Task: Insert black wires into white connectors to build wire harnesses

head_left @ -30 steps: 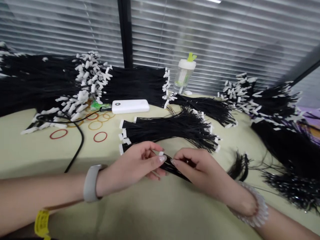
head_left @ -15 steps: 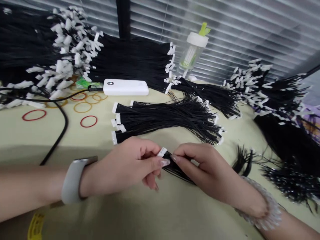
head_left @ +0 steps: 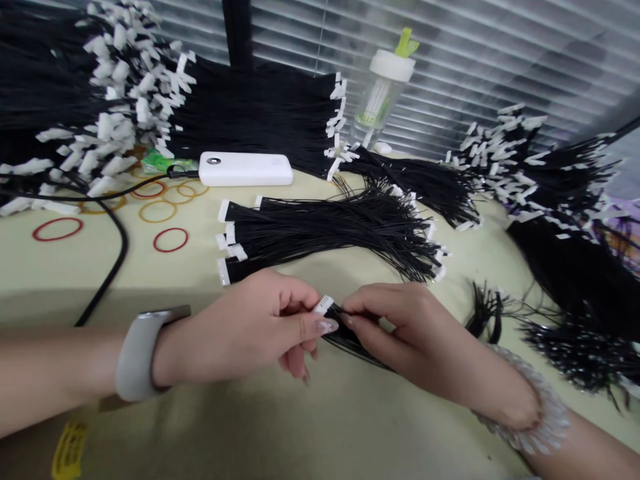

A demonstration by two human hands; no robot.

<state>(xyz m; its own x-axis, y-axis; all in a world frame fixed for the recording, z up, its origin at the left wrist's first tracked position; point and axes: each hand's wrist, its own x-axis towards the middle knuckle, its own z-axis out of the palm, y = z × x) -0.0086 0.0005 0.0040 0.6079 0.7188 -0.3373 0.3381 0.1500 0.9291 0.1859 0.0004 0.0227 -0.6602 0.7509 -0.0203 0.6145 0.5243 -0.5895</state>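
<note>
My left hand (head_left: 280, 327) pinches a small white plug connector (head_left: 325, 305) between thumb and fingers. Thin black wires run out of that connector toward the right. My right hand (head_left: 400, 327) is closed on these black wires (head_left: 350, 339) just beside the connector, thumb against forefinger. The far ends of the wires are hidden under my right hand. Just beyond both hands lies a loose pile of black wire harnesses (head_left: 320, 230) with white connectors at its ends.
A white power bank (head_left: 245, 169) with a black cable (head_left: 107, 280) lies behind the pile. Red and yellow rubber bands (head_left: 171, 240) are scattered at left. A clear bottle (head_left: 383, 93) stands by the blinds. More wire bundles (head_left: 260, 113) line the back, and others (head_left: 565, 287) lie at right.
The whole view has shifted slightly, so the table things appear a little further left and up. Both hands keep their hold on the connector and wires, barely moving.
</note>
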